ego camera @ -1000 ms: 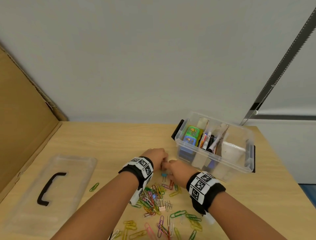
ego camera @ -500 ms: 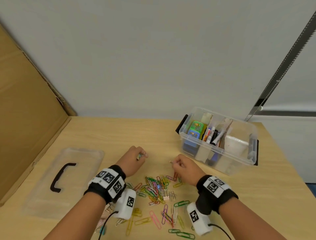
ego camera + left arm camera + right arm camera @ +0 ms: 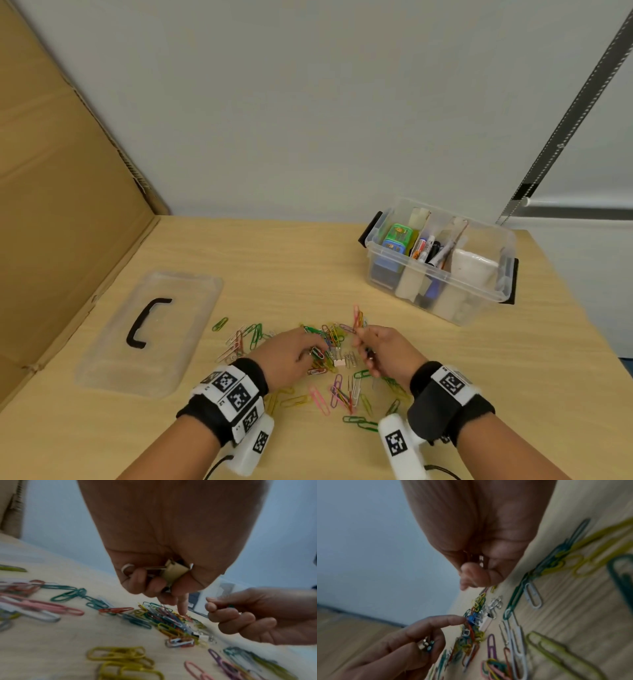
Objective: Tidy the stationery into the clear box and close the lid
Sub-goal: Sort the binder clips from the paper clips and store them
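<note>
Light wooden tabletop (image 3: 274, 260) set against a plain pale wall (image 3: 308, 102); brown cardboard sheet (image 3: 61, 178) propped at left. Coloured wire paper clips (image 3: 337, 346) scattered mid-table. Clear plastic box (image 3: 442, 287) stood open far right, clear lid with black handle (image 3: 150, 329) laid flat left. Small beige binder clip (image 3: 174, 573) is clutched in left hand (image 3: 287, 353); small metal clips are held in curled right hand (image 3: 383, 353).

Big cardboard sheet (image 3: 61, 205) leaning up along the left edge of the wooden table (image 3: 281, 260), plain grey wall (image 3: 308, 102) behind.
</note>
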`<state>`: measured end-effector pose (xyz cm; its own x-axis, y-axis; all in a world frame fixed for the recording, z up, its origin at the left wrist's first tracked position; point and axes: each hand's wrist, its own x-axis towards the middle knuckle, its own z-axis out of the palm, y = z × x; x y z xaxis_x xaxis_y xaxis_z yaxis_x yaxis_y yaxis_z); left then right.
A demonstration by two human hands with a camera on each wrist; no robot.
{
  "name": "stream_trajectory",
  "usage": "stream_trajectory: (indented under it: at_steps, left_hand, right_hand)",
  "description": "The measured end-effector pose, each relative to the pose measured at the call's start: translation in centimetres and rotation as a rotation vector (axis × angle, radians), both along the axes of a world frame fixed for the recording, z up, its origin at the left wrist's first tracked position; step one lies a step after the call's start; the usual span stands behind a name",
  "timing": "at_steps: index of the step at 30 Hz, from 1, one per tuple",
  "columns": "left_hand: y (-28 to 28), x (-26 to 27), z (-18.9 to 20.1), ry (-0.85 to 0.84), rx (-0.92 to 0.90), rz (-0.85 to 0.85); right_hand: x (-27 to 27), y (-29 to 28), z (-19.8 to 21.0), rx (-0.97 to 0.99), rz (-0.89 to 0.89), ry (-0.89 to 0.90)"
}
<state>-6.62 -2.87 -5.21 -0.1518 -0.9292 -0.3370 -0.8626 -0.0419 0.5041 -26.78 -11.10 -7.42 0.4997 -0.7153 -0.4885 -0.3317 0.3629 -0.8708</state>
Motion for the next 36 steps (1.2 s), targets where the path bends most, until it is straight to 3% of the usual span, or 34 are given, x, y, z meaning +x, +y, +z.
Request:
stream_trajectory:
  at_steps: [6,12,16,21,29,33,36]
  left_hand:
    - [0.9,1.6,0.3,-0.090,0.018,0.043]
    - [0.9,4.1,0.4,-0.164,-0.056,0.171]
    - [0.4,2.7,0.4,-0.130,-0.094,0.084]
    - [-0.3,3.0,-0.5,-0.202,-0.034,0.125]
    - [-0.6,4.4,0.8,-0.059,-0.144,0.324]
    - [-1.1,3.7,0.8,-0.054,-0.173,0.266]
    - [-1.7,2.8,0.5,-0.139,-0.155,0.141]
  right_hand:
    - [0.4,0.4,-0.3,-0.151,0.104,0.111]
    - [1.6,1.5,0.2,-0.542,0.292,0.482]
    - [2.8,2.6,0.8,-0.651,0.381,0.732]
    - [3.1,2.4,1.0,-0.628,0.390,0.746]
    - [1.2,1.6,0.3,-0.375,0.215,0.449]
    - [0.7,1.6,1.0,0.211,-0.016,-0.084]
    - [0.3,1.5,0.9,0.403,-0.118,-0.368]
